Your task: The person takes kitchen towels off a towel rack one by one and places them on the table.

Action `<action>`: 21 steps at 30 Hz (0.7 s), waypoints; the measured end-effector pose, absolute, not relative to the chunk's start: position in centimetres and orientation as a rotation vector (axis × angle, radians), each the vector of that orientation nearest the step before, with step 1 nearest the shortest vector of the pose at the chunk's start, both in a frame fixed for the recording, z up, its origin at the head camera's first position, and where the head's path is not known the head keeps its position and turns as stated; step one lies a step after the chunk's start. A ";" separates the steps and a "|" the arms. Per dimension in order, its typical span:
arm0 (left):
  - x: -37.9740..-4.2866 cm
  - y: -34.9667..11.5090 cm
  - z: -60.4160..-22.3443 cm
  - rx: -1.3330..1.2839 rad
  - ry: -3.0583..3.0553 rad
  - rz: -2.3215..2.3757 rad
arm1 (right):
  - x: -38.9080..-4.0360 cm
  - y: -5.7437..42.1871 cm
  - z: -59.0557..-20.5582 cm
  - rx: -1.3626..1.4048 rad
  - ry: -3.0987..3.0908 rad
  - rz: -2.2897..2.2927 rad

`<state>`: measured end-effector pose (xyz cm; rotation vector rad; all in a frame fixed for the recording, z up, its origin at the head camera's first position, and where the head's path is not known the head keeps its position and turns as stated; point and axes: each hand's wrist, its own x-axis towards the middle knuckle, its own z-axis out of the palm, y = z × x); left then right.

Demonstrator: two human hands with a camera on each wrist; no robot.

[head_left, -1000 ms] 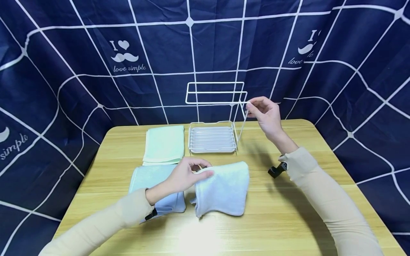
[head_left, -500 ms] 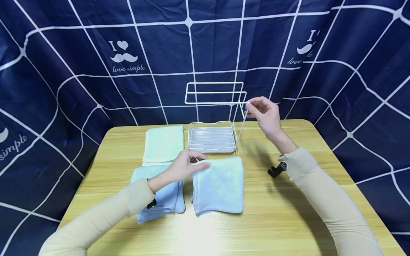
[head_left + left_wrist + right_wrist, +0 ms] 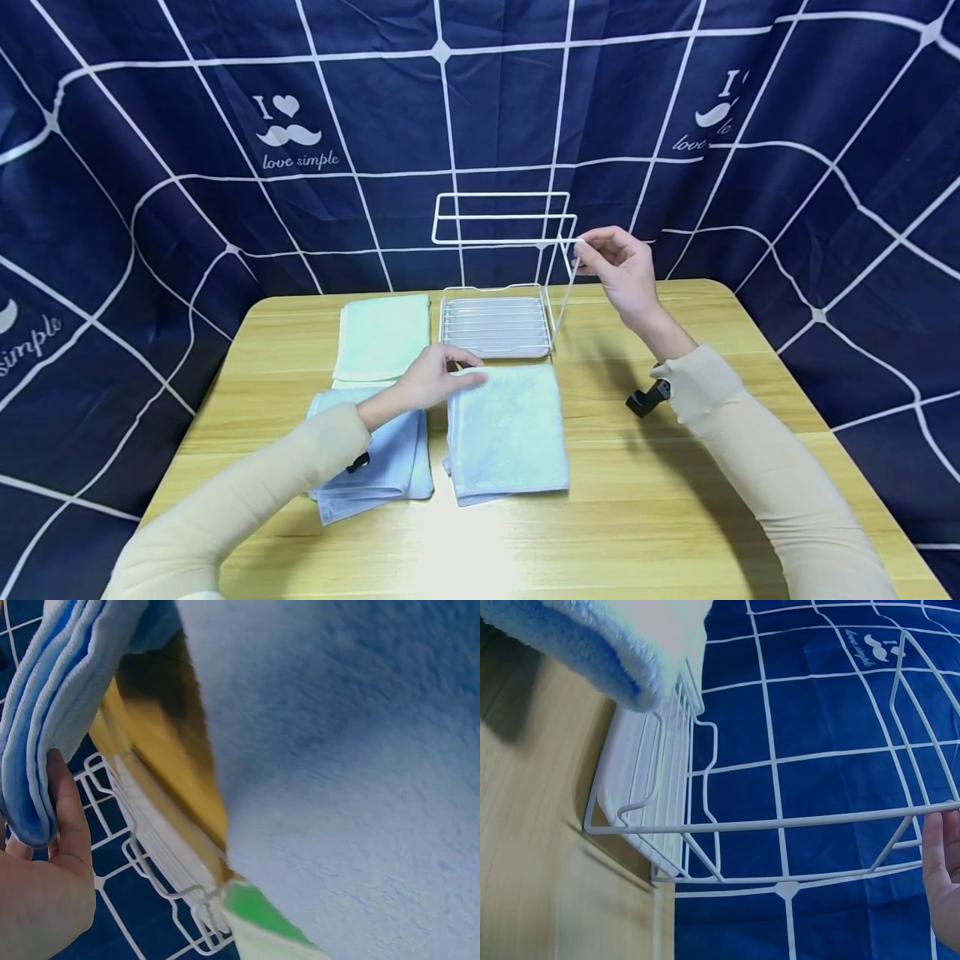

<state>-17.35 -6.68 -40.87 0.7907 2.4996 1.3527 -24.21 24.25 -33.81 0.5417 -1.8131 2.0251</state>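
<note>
My left hand [image 3: 431, 379] pinches a folded light-blue towel [image 3: 513, 433] by its upper left edge. In the left wrist view several stacked layers of this towel [image 3: 67, 705] pass between the thumb and fingers of the left hand [image 3: 52, 877]. The towel is held just in front of a white wire rack [image 3: 504, 242]; in the right wrist view the towel's edge [image 3: 634, 675] is raised off the table. At the rack's upper right corner, my right hand [image 3: 621, 271] grips the wire. Fingertips of the right hand [image 3: 943, 877] meet the rod [image 3: 780, 823] there.
A pale green folded towel [image 3: 384, 337] lies left of the rack. Nearer, a second blue towel [image 3: 375, 475] lies partly under my left forearm. The rack's slatted base with a white tray [image 3: 495, 327] stands at the back of the wooden table [image 3: 660, 517], before a dark blue curtain [image 3: 390, 108].
My left hand has moved the towel slightly away from me and left, towards the rack's front. The towel now hangs flatter and straighter. My right hand has stayed at the rack's corner.
</note>
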 end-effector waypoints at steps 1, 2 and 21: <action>-17.5 -6.7 -41.0 0.792 2.503 1.343 | -24.2 24.2 -33.8 0.543 -1.814 2.024; -17.6 -6.7 -41.1 0.798 2.505 1.335 | -24.2 24.2 -33.8 0.543 -1.814 2.023; -19.2 -6.4 -42.9 0.804 2.527 1.228 | -24.0 24.2 -33.5 0.550 -1.803 2.044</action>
